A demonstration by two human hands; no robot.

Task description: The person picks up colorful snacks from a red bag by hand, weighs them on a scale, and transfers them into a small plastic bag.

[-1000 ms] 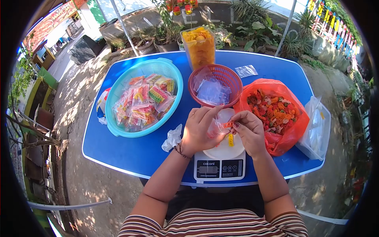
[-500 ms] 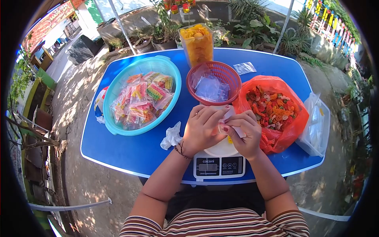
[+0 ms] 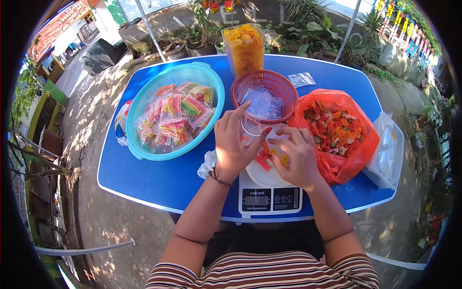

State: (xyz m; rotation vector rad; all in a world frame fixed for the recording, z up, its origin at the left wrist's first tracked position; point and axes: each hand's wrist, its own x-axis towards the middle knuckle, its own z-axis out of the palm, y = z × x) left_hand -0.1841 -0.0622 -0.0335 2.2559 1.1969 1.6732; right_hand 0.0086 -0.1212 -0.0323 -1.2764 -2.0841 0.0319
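My left hand (image 3: 237, 142) holds a small clear plastic bag (image 3: 251, 126) by its edge, above the white plate (image 3: 269, 180). Just to its right, my right hand (image 3: 296, 156) hangs over the plate with its fingers bent and apart; nothing shows in its grasp. Red and yellow snack pieces (image 3: 263, 160) lie on the plate, which rests on a white kitchen scale (image 3: 271, 200). Behind my hands, a red basket (image 3: 288, 89) contains clear bags (image 3: 264, 103). Orange and red pieces (image 3: 334, 130) fill a red plastic bag (image 3: 363, 156) to the right.
A turquoise basket (image 3: 219, 91) of filled packets stands left on the blue table (image 3: 130, 180). Crumpled white tissue (image 3: 207, 164) lies beside my left wrist. A tall container of yellow chips (image 3: 244, 50) stands behind, a small clear packet (image 3: 301, 79) at back right, and a clear tub (image 3: 392, 161) at far right.
My hands have moved apart. The fingers of my left hand have spread around the clear bag, and my right hand has drawn back from it. More of the plate and its pieces shows.
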